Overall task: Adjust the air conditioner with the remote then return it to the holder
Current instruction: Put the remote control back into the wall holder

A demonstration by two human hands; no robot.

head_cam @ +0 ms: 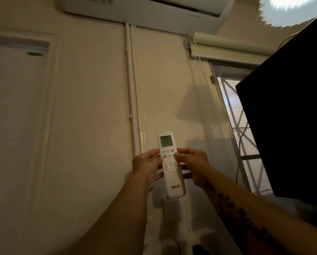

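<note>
A slim white plastic remote (170,162) with a small grey-green screen at its top and "AUX" printed near its bottom is held upright in front of a cream wall (91,107), low in the middle of the view. The left hand (146,168) grips it from the left side, fingers curled behind the body and the thumb lying along its left edge beside the small round buttons. The right hand (192,162) closes on it from the right, the thumb tip resting on the button rows just below the screen, the other fingers wrapped behind; dark lettering runs along that forearm. Just under the remote's bottom end, a small white wall-mounted holder (169,198) peeks out, mostly hidden by the remote. High above, a white wall-mounted air conditioner (154,13) spans the top of the view, with a white pipe cover (131,89) running down the wall from it. To the right are a rolled cream window blind (227,46) and a large black panel (292,107).
</note>
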